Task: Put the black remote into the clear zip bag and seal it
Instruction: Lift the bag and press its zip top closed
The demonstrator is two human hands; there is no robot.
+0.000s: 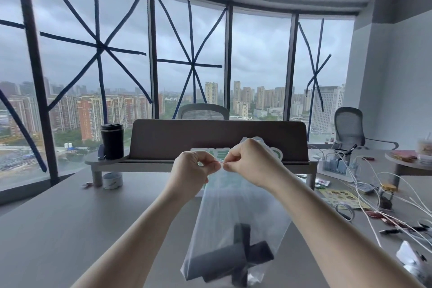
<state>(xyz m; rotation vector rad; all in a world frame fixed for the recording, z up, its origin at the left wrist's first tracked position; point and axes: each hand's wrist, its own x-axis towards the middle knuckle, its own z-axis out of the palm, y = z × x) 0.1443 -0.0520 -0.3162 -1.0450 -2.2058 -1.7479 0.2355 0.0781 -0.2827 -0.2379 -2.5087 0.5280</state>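
Fingers pinch filmy zip bag holding blocky remote.

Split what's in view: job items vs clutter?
Job: clear zip bag, black remote already inside, left hand and right hand pinching the bag's top edge.

Clutter: black tumbler, tape roll, white cables, small jar.
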